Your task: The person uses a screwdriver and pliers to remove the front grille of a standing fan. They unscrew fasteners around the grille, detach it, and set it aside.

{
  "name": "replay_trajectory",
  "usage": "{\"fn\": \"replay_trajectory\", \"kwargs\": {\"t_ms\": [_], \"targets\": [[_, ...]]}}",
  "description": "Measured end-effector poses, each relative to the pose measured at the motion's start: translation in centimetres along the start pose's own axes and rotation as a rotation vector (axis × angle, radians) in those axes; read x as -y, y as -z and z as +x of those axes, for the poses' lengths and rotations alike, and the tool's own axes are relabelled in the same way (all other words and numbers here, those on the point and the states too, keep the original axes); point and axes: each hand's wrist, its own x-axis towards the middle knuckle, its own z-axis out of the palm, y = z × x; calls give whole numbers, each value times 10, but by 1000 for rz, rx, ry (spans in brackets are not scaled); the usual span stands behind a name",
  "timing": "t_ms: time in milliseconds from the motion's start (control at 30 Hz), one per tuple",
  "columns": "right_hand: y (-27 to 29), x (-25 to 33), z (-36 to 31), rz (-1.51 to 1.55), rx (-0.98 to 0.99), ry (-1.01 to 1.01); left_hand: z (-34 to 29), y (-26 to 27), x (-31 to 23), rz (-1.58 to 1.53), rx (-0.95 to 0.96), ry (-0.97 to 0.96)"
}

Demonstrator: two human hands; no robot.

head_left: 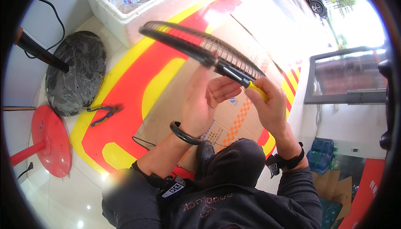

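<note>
A round black wire fan guard (234, 53) is held up tilted in front of me, partly smeared by motion. My left hand (209, 93) has its thumb up against the near rim, with the other fingers loosely stretched out beneath it. My right hand (269, 103) is closed round the yellow end of a black-and-yellow tool (257, 90) that looks like a screwdriver. Its black part lies along the rim; its tip cannot be made out. Under both hands a flattened cardboard sheet (167, 114) covers part of a red and yellow board (125, 91).
Pliers (109, 113) lie open on the board at left. Beside it stand a dark round base (77, 76) with a pole and a red round base (52, 141). A white foam box (125, 26) holds plastic bottles. At right are a framed panel (348, 76) and blue water jugs (321, 156).
</note>
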Motion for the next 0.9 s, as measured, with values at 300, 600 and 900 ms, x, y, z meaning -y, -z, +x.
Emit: {"fn": "replay_trajectory", "kwargs": {"t_ms": [300,600,900], "targets": [[5,6,0,50,-67,213,-2,-7,1,-8,-69,30],[-3,2,3,-43,-152,161,0,-3,2,-81,-42,45],[3,4,3,164,-11,154,0,1,-5,-75,-10,57]]}}
